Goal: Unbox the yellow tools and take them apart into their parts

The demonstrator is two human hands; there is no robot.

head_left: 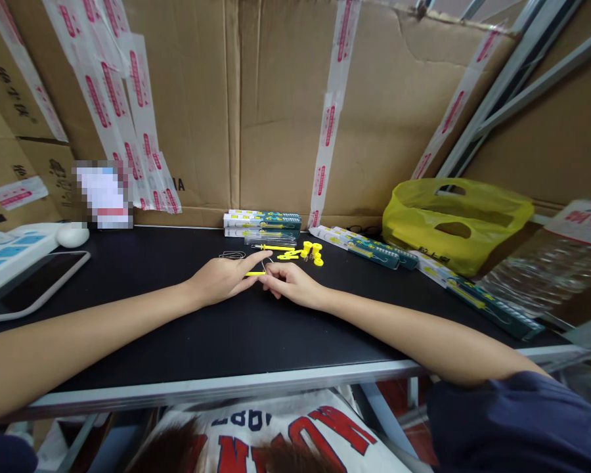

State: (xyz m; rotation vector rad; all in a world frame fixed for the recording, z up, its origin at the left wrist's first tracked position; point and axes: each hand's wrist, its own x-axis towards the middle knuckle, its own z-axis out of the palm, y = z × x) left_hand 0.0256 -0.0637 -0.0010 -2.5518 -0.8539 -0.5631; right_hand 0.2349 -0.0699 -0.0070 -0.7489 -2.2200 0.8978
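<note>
Over the middle of the black table, my left hand (219, 279) has its thumb and fingers closed round a slim yellow rod (254, 273), with the index finger stretched out. Close beside it, my right hand (295, 284) pinches a thin curved metal wire (266, 261) at the rod's right end. Whether wire and rod are joined is hidden by the fingers. Just behind the hands lie bent metal wires (232, 255), another yellow rod with a metal tip (276, 247) and several small yellow plastic parts (314, 249).
Stacked green-and-white boxes (262, 223) stand at the back against a big cardboard box (280, 118). More such boxes (477, 295) lie rightward, near a yellow plastic bag (453, 223) and wrapped bottles (546, 263). At left are a phone (34, 286) and a white-and-blue device (20, 249).
</note>
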